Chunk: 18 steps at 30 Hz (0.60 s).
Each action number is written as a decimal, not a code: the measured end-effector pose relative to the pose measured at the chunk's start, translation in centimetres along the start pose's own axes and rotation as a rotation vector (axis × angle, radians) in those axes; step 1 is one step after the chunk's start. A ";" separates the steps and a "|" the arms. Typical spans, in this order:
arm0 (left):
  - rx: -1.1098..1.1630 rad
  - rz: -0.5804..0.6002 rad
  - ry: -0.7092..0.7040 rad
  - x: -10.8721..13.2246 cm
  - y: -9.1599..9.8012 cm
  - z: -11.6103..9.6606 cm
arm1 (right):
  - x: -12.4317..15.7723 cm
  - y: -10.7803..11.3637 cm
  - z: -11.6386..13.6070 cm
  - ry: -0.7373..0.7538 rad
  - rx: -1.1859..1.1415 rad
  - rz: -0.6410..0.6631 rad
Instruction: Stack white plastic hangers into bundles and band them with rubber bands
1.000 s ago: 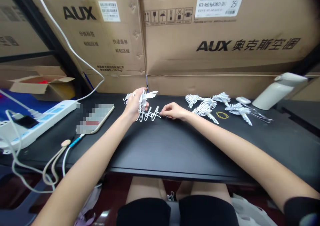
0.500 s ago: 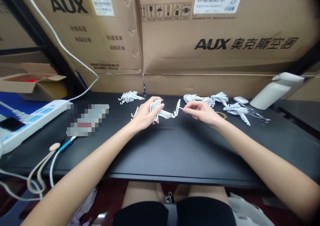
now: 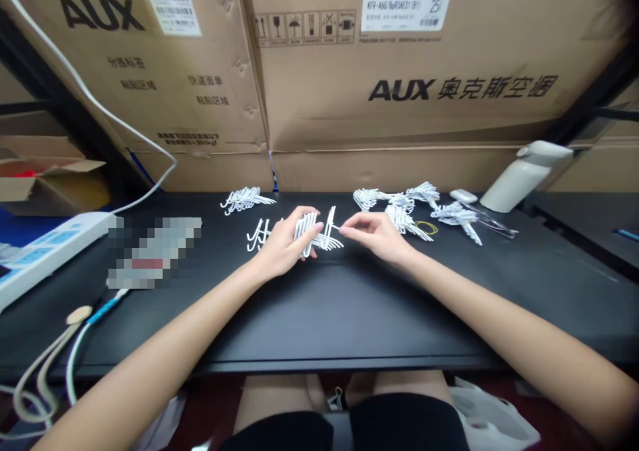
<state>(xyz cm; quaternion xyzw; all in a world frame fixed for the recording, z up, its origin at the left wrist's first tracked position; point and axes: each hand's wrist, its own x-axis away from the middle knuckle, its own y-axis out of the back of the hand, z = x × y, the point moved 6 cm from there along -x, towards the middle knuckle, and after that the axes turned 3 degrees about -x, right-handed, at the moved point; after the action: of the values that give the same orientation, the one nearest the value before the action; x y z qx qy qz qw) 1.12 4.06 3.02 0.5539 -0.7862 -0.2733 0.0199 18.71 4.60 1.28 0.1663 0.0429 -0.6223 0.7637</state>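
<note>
My left hand [image 3: 285,243] is closed around a bunch of thin white hooks [image 3: 306,231], their bent ends standing up by the thumb. My right hand [image 3: 375,235] pinches one more white hook [image 3: 330,227] between thumb and fingertips. That hook is held just right of the bunch, over the long shanks that stick out of my left hand; whether it touches them I cannot tell. Loose white hooks [image 3: 255,235] lie on the table just left of my left hand. Behind my right hand are several piled bundles of white hooks [image 3: 399,219].
Another pile of hooks [image 3: 244,199] lies at the back left. Yellow rubber bands [image 3: 426,227], glasses [image 3: 499,227] and a white bottle [image 3: 516,178] are on the right. A power strip [image 3: 50,251] and a blurred flat object [image 3: 154,251] lie left. Large cartons [image 3: 319,105] wall off the back.
My right hand has brought its hook leftward, close against the bunch in my left hand. The head view has shifted a little to the right.
</note>
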 end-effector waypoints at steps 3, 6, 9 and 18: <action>0.018 0.002 0.010 0.0 -0.3 0.2 | 0.4 -0.8 -0.1 -0.004 0.024 0.022; 0.073 0.007 0.018 0.1 -0.7 0.3 | 0.9 -1.4 -0.2 -0.018 0.032 0.018; 0.105 0.013 0.032 0.2 -1.0 0.4 | 1.1 -1.7 -0.1 -0.025 0.041 0.008; 0.179 0.094 0.091 0.0 -1.7 1.1 | 1.3 -2.7 0.0 -0.036 0.005 0.191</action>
<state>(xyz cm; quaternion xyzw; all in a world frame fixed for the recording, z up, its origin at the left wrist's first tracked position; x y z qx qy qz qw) 2.21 4.15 1.35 0.5278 -0.8309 -0.1754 0.0186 16.36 2.89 0.39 0.1604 0.0114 -0.5498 0.8197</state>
